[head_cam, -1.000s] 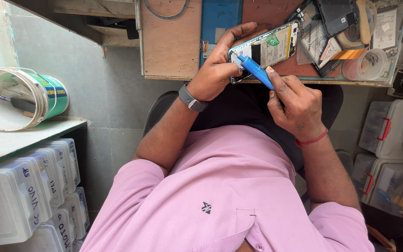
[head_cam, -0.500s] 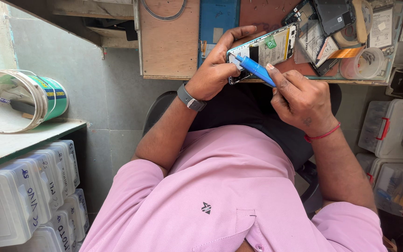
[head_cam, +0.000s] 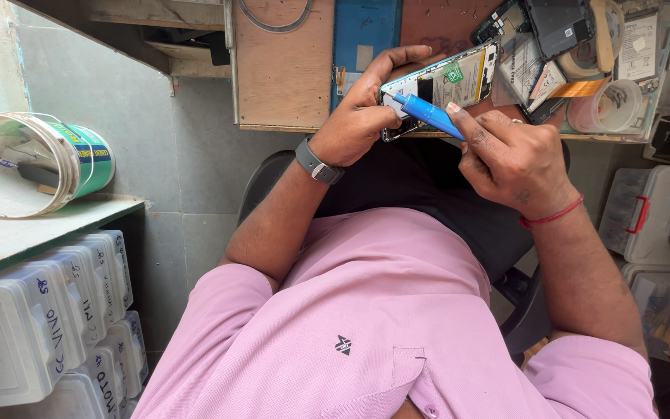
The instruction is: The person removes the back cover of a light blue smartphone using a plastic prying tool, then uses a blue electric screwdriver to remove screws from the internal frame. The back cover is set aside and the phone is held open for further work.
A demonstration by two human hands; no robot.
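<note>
My left hand (head_cam: pixel 358 124), with a grey watch on its wrist, grips an opened phone (head_cam: pixel 453 79) with its back cover off, so the battery and a green part show. It holds the phone at the front edge of the wooden desk (head_cam: pixel 281 70). My right hand (head_cam: pixel 513 159), with a red thread round the wrist, holds a blue screwdriver (head_cam: pixel 428 114). The screwdriver's tip rests on the end of the phone nearest my left thumb.
Phone parts and a dark back cover (head_cam: pixel 560 27) lie heaped at the desk's right, beside a roll of tape (head_cam: pixel 606 105) and a blue mat (head_cam: pixel 362 31). A white and green bucket (head_cam: pixel 32 163) lies on a shelf at left. Plastic boxes stand at left (head_cam: pixel 40 334) and at right (head_cam: pixel 645 217).
Both hands have stayed on the phone and the screwdriver. The screwdriver has shifted slightly against the phone's end, and the view has barely moved.
</note>
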